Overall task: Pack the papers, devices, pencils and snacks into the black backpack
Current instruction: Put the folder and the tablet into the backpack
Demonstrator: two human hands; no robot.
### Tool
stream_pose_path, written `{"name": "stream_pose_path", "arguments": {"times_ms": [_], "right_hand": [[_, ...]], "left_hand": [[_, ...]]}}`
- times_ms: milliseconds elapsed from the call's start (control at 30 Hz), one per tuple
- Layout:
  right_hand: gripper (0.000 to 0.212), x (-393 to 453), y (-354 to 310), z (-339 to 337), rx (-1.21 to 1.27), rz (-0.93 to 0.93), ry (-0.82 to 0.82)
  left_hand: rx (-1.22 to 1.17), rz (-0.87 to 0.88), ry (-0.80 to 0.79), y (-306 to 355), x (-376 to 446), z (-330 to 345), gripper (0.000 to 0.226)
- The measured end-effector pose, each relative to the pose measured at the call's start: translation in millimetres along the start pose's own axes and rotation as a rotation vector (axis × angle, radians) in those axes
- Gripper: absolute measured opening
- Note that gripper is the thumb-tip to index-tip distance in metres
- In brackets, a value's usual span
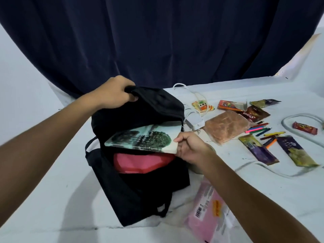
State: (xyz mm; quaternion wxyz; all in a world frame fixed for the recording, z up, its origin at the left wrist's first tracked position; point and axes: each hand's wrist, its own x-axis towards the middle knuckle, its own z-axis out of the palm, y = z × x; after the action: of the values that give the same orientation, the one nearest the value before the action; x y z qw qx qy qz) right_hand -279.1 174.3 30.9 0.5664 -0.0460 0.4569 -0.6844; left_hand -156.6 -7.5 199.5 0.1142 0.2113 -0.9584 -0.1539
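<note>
Gripping the top edge of the black backpack [140,172], the left hand [114,92] has its fingers curled round the fabric and lifts the flap so the mouth gapes. Backpack lies on the white counter [52,199], between the two forearms.

Right hand [190,148] pinches the near corner of a book [145,139] with a green tree on its cover, thumb on top, fingers underneath. Book is tilted, its far end tucked under the raised flap, its near end sticking out of the opening. Just below the book, inside the mouth, a red-pink item [140,163] shows; cannot tell what it is.

Beyond the right hand, on the counter: a white charger block [194,121] with its cable, touching the backpack's side or nearly so; a small orange-and-white device [202,106] farther off.

To the right of the right hand: a brown clear-wrapped packet [226,127], a loose scatter of coloured pencils [263,132], two purple snack bars [259,149], a dark red snack pouch [254,114], an orange pencil box [229,105], a small red wrapped bar [305,128] well apart at the far right.

Under the right forearm, a pink mailer bag [206,213] with a barcode label.

Dark blue curtain [157,41] hangs beyond both hands.
</note>
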Motion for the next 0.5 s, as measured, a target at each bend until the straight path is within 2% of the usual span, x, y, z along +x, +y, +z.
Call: {"name": "stream_pose_path", "arguments": {"times_ms": [67, 167, 333, 400, 500], "right_hand": [[0.016, 6, 6, 18, 0.043, -0.024, 0.071], [0.016, 22, 16, 45, 0.131, -0.084, 0.167], [0.037, 67, 22, 80, 0.254, -0.217, 0.332], [0.037, 86, 22, 88, 0.292, -0.254, 0.384], [0.048, 108, 24, 87, 0.166, -0.299, 0.423]], "left_hand": [[-0.001, 0.051, -0.021, -2, 4, -6, 0.013], [-0.027, 0.105, -0.056, -2, 5, -10, 0.012], [-0.080, 0.161, -0.076, -8, 3, -13, 0.010], [-0.094, 0.178, -0.085, -11, 2, -14, 0.011], [-0.122, 0.194, -0.102, -14, 2, -13, 0.011]]}}
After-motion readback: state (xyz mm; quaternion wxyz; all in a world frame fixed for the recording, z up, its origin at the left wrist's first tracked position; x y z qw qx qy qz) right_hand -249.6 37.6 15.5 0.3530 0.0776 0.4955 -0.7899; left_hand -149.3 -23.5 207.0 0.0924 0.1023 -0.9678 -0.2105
